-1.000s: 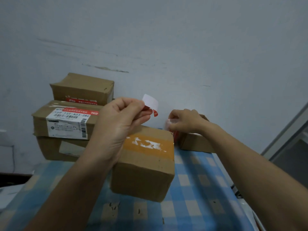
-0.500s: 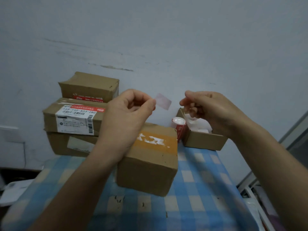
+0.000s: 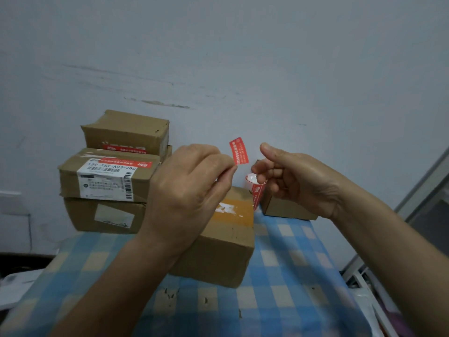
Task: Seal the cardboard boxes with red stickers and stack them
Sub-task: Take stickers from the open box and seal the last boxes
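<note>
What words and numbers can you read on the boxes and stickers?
"159-159-A03-280": on the white label of the middle box in the stack.
Rest of that label: too small to read.
On the red sticker in the left hand: white print, too small.
On the red stickers of the stacked boxes: blurred.

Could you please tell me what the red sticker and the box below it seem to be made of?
Red sticker: probably thin, slightly glossy paper or film; it curls where the left hand pinches it. Box: matte brown cardboard, judging by its creased edges, with an orange tape band that is partly scuffed white.
</note>
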